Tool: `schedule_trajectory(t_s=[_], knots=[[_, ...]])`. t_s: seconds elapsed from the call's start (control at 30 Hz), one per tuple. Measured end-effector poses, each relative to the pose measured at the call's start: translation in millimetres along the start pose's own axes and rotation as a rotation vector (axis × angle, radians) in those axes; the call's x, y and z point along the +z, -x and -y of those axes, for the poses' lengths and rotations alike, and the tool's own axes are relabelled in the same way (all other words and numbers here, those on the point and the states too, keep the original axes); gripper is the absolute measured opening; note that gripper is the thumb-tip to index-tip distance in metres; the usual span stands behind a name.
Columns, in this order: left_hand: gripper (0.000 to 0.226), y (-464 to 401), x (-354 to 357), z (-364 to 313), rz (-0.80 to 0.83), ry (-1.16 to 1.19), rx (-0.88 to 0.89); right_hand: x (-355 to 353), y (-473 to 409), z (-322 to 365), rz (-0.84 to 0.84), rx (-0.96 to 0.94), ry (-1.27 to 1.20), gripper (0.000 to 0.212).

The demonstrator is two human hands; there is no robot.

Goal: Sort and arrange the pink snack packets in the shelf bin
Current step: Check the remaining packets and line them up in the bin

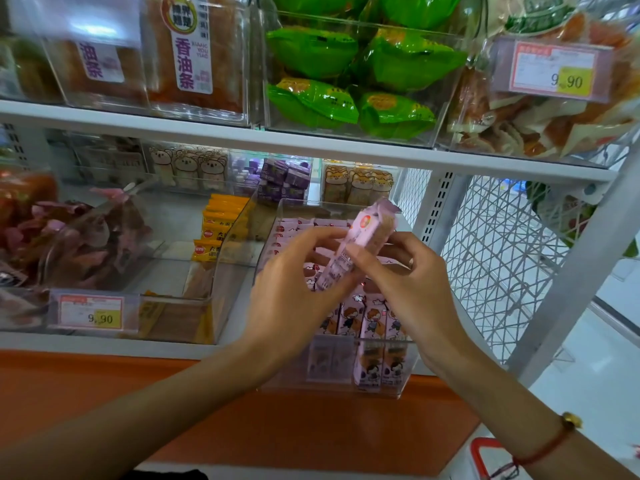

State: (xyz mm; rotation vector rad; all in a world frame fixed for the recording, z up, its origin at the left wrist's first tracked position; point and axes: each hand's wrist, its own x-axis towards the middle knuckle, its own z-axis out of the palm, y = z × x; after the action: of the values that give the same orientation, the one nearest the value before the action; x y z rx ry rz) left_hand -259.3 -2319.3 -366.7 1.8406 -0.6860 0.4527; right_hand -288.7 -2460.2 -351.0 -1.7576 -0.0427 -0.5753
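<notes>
I hold one pink snack packet (360,244) tilted above the clear shelf bin (398,368), my left hand (294,289) gripping its lower end and the fingers (367,258) of my right hand (412,285) pinching its middle. Beneath my fingers, more pink packets (372,323) stand upright in rows inside the bin. A red bracelet (543,448) circles my right wrist.

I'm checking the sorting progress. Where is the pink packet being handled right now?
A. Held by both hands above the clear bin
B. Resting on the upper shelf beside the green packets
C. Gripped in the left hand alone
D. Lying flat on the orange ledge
A: the left hand and right hand both grip the pink packet, raised above the clear bin.
</notes>
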Motion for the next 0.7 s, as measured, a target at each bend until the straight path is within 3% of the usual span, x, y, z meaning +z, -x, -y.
schedule_trajectory(t_s=[0.23, 0.47, 0.7], knots=[[0.043, -6, -4, 0, 0.152, 0.223, -0.079, -10, -3, 7, 0.086, -0.021, -0.016, 0.035], [0.044, -14, -16, 6, 0.059, 0.146, 0.073, -13, -1, 10, 0.242, -0.200, 0.034, 0.036], [0.042, -14, -20, 6, 0.129, 0.207, 0.054, -14, -1, 9, 0.213, -0.225, 0.103, 0.036]])
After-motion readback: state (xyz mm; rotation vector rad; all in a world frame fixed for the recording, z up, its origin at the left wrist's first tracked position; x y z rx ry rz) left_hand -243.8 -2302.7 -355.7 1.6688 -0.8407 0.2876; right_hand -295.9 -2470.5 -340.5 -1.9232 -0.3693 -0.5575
